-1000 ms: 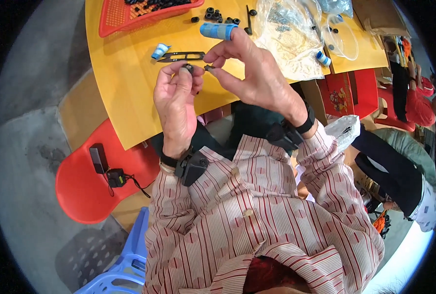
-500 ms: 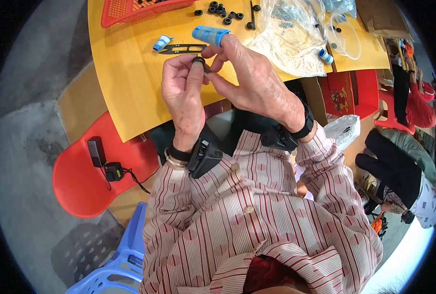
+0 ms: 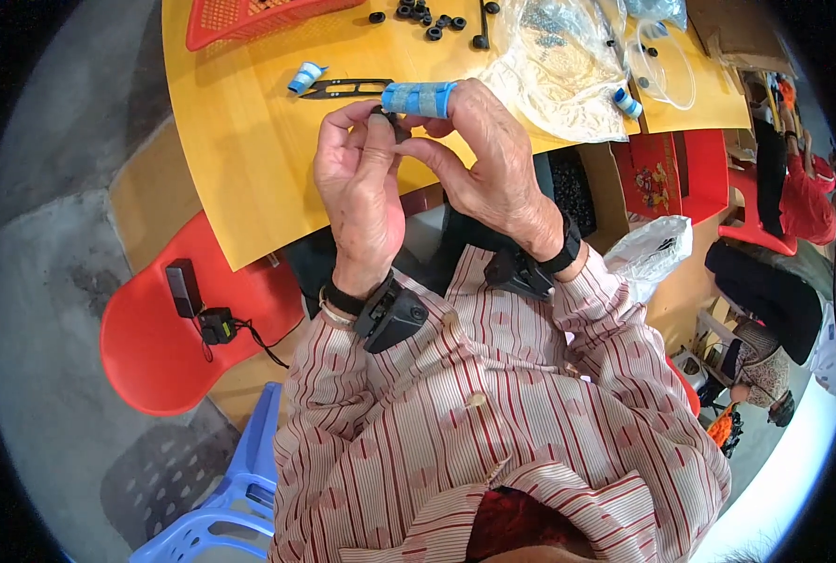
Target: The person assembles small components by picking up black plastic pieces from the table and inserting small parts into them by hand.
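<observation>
Over the near part of the yellow table, my left hand (image 3: 361, 183) is closed, thumb pressing a small black round part (image 3: 381, 114) against its fingers. My right hand (image 3: 488, 155) meets it from the right, its thumb and fingers closed at the same part, whose lower side they mostly hide. A blue and pale wrap (image 3: 420, 98) surrounds the right index finger. Just beyond the hands lie black thread snips (image 3: 347, 88), with a small blue and white roll (image 3: 307, 78) beside their tips. Several loose black round parts (image 3: 434, 34) rest farther back.
A red plastic basket (image 3: 249, 26) stands at the table's far left. Clear plastic bags (image 3: 559, 75) and another blue roll (image 3: 627, 103) lie right. A red chair (image 3: 164, 347) carrying black devices is left, a blue stool (image 3: 239, 497) below it. Other people (image 3: 765, 366) are at far right.
My right hand has turned and dropped slightly, bringing the wrapped finger across the near end of the snips. My left hand keeps its hold on the black part, shifting slightly right.
</observation>
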{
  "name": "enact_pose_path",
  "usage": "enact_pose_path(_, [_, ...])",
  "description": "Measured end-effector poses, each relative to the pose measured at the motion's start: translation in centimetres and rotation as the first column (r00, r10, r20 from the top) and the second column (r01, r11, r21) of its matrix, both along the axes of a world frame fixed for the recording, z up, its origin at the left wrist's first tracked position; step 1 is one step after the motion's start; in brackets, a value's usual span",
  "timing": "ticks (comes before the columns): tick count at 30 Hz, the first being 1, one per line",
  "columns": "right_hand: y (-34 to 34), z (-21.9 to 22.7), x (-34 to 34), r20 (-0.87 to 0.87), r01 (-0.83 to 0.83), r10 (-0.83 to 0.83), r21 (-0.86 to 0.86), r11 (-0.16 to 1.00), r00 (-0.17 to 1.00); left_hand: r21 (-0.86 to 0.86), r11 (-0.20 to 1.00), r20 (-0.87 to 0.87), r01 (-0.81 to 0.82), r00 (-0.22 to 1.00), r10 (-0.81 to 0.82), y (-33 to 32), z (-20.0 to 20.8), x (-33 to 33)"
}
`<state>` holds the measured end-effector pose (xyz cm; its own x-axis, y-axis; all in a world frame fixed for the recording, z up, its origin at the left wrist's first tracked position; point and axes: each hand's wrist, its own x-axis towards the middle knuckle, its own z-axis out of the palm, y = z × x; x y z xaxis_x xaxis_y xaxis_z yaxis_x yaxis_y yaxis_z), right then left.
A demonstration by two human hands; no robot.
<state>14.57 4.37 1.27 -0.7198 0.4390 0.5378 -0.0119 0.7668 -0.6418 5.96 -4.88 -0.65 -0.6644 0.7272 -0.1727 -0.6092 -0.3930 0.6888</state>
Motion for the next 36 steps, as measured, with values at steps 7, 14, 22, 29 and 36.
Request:
enact_pose_path(7, [-0.1, 0.1, 0.6, 0.062, 0.079, -0.078, -0.004, 0.997, 0.995, -0.009, 0.999, -0.005, -0.034, 0.999, 0.034, 0.1, 0.2, 0.1])
enact_pose_path(14, [-0.4, 0.0, 1.1, 0.117, 0.080, -0.070, -0.079, 0.994, 0.991, -0.052, 0.997, -0.079, -0.065, 0.995, 0.061, 0.0, -0.7, -0.1])
enact_pose_path(22, [-0.6, 0.6, 1.2, 0.178, 0.120, -0.112, -0.037, 0.992, 0.978, -0.069, 0.993, -0.173, -0.092, 0.982, 0.079, 0.1, -0.3, 0.3])
enact_pose_path(29, [-0.7, 0.4, 1.0, 0.111, 0.115, -0.147, 0.253, 0.961, 0.983, -0.094, 0.987, -0.253, -0.130, 0.962, 0.102, 0.3, -0.2, 0.2])
enact_pose_path(36, [-0.4, 0.1, 1.2, 0.075, 0.095, -0.122, 0.291, 0.952, 0.990, -0.076, 0.992, -0.255, -0.099, 0.964, 0.077, 0.1, -0.2, 0.2])
